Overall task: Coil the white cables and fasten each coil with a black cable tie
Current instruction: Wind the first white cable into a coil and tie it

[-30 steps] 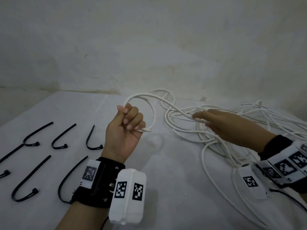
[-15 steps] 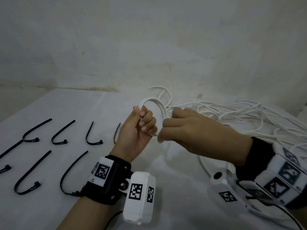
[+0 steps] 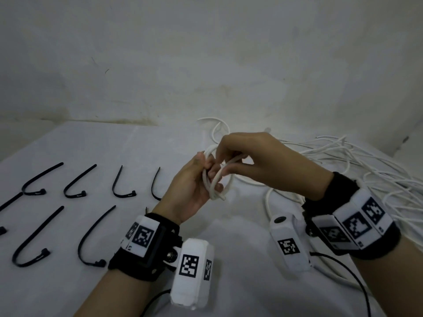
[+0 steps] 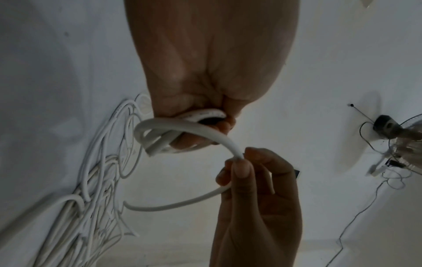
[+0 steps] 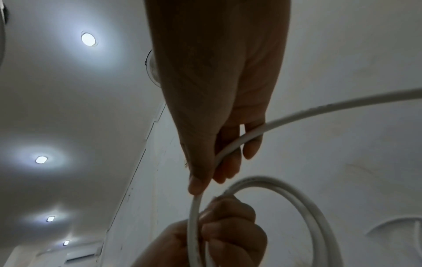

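Observation:
My left hand is raised palm-up above the table and grips a small coil of white cable, about two loops, with the cut end poking out below the fingers. My right hand pinches the same cable just beside the coil, laying a loop against the left fingers. In the right wrist view the cable runs through the right fingers down to the left hand. The rest of the white cables lie tangled on the table to the right. Several black cable ties lie at left.
The white table meets a pale wall behind. Loose cable strands trail under my right forearm. The black ties are spread in two rows near the left edge. A thin black wire runs from the right wrist camera.
My right hand came left from the cable pile, took the cable and met my left hand. A second loop now sits in the left hand. Both hands rose slightly.

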The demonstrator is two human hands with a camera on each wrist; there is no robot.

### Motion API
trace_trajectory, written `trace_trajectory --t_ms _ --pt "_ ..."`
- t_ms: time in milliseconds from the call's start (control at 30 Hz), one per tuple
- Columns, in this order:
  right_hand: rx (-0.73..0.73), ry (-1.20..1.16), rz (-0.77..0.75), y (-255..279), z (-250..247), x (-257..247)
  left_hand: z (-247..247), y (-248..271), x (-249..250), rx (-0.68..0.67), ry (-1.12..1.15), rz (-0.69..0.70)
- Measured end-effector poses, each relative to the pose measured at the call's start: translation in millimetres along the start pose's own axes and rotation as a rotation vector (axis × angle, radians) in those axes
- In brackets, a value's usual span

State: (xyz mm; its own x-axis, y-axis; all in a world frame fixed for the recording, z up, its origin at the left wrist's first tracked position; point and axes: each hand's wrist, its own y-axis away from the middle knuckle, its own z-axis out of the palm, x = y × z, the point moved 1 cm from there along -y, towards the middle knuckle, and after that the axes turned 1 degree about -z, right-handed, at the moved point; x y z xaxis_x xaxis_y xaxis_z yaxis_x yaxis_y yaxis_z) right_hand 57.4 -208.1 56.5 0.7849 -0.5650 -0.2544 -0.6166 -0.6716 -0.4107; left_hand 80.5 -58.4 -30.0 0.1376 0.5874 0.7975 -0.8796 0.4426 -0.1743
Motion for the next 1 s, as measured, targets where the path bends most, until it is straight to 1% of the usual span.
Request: trace_trajectory --t_ms 100,200,267,367,467,533,600,733,867,1000 --pt "0.040 0.033 -0.008 -2.2 5.5 1.3 -2.2 0.5 1.1 -0.010 -0.050 -0.012" --pt "0.085 0.096 0.036 -6.1 7.9 8.6 -0.2 1.5 -2.0 -0.081 -0.062 -0.030" --pt "0.115 0.081 0.055 -8.4 6.6 15.1 -0.6 1.3 -3.3 -0.141 -0.044 -0.043" --pt "0.171 0.018 0.082 -10.2 2.7 25.2 -5.2 0.6 0.1 -0.193 0.016 -0.079" --pt "0.211 0.003 0.131 -10.8 1.1 36.5 -8.3 1.1 3.5 -0.198 0.106 -0.103" --pt "0.234 0.005 0.169 -8.7 1.9 46.2 -9.3 1.6 4.6 -0.222 0.200 -0.094" --pt "0.248 0.022 0.225 -2.7 3.0 59.7 -11.7 1.0 6.7 -0.280 0.334 -0.052" --pt "0.247 0.000 0.378 24.3 1.9 92.5 -23.4 -1.7 13.7 -0.315 0.540 0.027" --pt "0.199 0.022 0.423 49.6 -4.8 105.7 -28.8 -3.8 13.9 -0.237 0.581 0.056" --pt "0.083 0.100 0.412 58.9 -10.6 104.0 -24.4 -2.6 13.6 -0.099 0.518 0.098"
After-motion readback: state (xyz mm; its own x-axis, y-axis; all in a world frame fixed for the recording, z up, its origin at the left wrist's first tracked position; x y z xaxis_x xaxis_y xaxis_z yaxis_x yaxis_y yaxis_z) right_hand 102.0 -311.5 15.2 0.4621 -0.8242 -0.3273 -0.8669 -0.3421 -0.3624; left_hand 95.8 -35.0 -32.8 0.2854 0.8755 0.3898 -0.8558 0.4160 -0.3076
